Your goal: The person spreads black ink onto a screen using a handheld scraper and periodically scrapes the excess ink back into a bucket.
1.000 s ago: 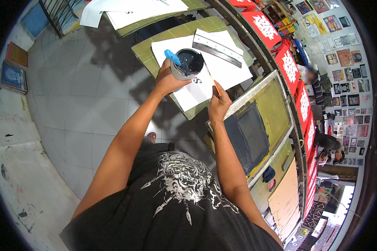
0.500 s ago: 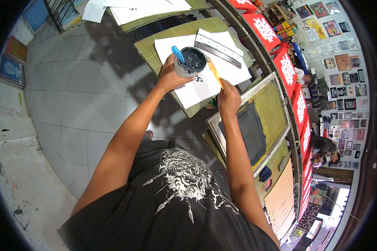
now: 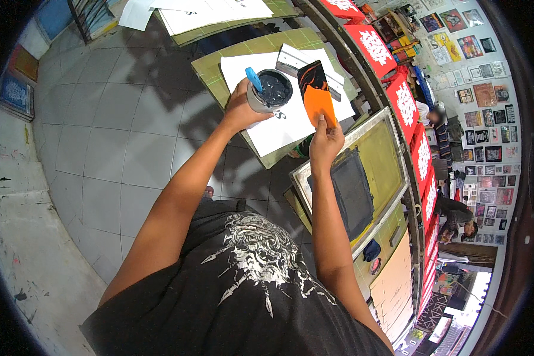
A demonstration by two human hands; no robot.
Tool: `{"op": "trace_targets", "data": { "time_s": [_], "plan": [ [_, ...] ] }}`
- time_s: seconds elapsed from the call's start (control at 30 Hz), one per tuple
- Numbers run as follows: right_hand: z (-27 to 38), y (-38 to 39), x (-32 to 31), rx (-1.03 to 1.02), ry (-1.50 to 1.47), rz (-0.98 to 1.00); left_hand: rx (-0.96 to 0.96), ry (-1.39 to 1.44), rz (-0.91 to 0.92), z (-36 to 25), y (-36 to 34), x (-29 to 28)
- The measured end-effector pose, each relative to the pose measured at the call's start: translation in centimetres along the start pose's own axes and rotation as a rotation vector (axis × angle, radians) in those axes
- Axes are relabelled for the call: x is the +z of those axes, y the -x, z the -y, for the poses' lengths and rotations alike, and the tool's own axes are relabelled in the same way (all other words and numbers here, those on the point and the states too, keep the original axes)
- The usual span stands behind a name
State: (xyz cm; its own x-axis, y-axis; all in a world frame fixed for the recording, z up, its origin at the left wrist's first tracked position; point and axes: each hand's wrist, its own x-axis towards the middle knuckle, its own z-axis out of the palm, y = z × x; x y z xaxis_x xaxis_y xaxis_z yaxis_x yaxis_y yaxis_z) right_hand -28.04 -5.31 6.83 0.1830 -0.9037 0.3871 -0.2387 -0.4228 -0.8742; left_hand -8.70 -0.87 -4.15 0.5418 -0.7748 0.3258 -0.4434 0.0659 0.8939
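Orange scraper (image 3: 319, 105), pinched at its clean end by the right hand (image 3: 326, 143), carries dark ink (image 3: 312, 75) on its far half. Apart from it, the left hand (image 3: 239, 110) is clamped round a tub (image 3: 261, 105) of ink with a blue handle (image 3: 253, 78) leaning out. So the scraper looks loaded, its ink not yet off it, with more left in the tub. Below the 2 hands, white paper (image 3: 267, 137) and a metal bar (image 3: 287, 62) lie on a green board (image 3: 209, 69). Rightward, a screen (image 3: 391, 155) bears a dark patch (image 3: 354, 199); whether that is ink, I cannot tell.

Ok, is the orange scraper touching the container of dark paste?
Apart. The head view shows a gap between the container and the orange scraper, with white paper visible through it.
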Motion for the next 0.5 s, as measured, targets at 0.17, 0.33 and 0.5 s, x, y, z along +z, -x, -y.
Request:
{"op": "trace_targets", "data": {
  "time_s": [0.17, 0.33, 0.5],
  "plan": [
    [0.0, 0.8, 0.5, -0.038, -0.038, -0.004, 0.022, -0.006, -0.011, 0.6, -0.1, 0.2],
    [-1.7, 1.1, -0.5, -0.081, 0.121, 0.025, 0.008, -0.029, -0.023, -0.2, 0.0, 0.0],
    [-2.1, 1.6, -1.1, -0.34, 0.416, 0.075, -0.023, -0.015, -0.026, -0.3, 0.0, 0.0]
  ]
}}
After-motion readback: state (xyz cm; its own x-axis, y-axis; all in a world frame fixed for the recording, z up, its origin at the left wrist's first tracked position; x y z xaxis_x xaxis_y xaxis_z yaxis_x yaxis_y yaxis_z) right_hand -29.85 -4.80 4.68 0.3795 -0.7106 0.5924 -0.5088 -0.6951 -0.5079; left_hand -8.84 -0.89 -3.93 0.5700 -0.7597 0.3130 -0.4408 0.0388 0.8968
